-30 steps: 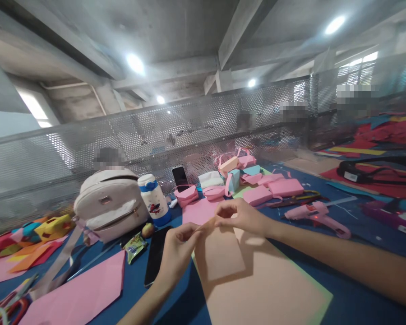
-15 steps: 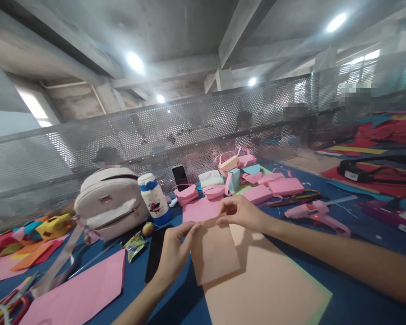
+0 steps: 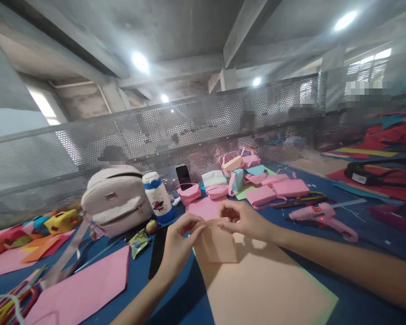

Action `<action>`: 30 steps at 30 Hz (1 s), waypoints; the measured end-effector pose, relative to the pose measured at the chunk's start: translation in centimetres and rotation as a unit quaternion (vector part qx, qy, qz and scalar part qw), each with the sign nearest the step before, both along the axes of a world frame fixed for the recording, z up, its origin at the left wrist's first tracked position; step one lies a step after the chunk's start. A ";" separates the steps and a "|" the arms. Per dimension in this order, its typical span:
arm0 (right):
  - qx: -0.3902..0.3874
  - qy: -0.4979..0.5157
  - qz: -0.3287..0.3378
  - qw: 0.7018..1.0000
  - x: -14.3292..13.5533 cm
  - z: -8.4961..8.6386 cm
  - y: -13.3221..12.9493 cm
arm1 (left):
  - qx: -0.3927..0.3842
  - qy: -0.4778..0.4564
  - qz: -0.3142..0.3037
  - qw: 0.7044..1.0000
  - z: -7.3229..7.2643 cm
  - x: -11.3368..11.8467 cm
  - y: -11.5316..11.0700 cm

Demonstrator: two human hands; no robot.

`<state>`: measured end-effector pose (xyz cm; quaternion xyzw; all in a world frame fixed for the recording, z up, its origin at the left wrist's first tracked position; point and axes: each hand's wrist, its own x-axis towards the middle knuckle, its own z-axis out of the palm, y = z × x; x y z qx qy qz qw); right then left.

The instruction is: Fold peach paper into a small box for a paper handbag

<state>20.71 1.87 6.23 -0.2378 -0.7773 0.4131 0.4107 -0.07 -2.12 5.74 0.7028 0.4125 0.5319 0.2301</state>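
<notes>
Beneath a grey concrete ceiling hung with bright lights, a blue worktop (image 3: pixel 182 289) is bounded along its far edge by a perforated metal partition (image 3: pixel 189 131). Against that far edge, left of the middle, a pale backpack (image 3: pixel 117 207) is set beside a white-and-blue bottle (image 3: pixel 159 198), and a smartphone (image 3: pixel 183 176) is propped upright. Small folded paper bags (image 3: pixel 262 195), mostly pink with some blue, are gathered farther right.

Between the two forearms, a large peach sheet (image 3: pixel 267 289) is laid over a green sheet (image 3: pixel 329 308), whose border is left showing along the right edge. Above the far left corner of the peach sheet, a folded peach paper piece (image 3: pixel 218 246) is held up by both hands. Its upper left corner is pinched between the thumb and fingers of the left hand (image 3: pixel 179 237); its upper right part is pinched likewise by the right hand (image 3: pixel 245 221). Whether its lower edge is rested on the sheet cannot be told.

A flat black phone (image 3: pixel 156 253) is partly covered by the left hand, with a green snack packet (image 3: pixel 140 243) just beside it. Toward the left edge of the worktop, a pink sheet (image 3: pixel 81 286) is spread. To the right, a pink glue gun (image 3: pixel 325 219) is laid beyond the right forearm.
</notes>
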 end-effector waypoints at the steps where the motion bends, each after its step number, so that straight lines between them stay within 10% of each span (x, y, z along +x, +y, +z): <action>1: -0.007 0.003 0.007 1.000 -0.1 -0.1 -0.1 | -0.008 -0.016 -0.006 1.000 0.0 0.1 -0.1; 18: -0.076 -0.029 0.218 0.973 1.4 0.5 1.7 | -0.023 0.063 -0.110 0.992 0.7 0.1 -0.3; 30: 0.028 -0.109 0.191 0.975 2.0 1.6 1.3 | -0.048 0.060 -0.156 0.985 0.8 -0.2 -0.2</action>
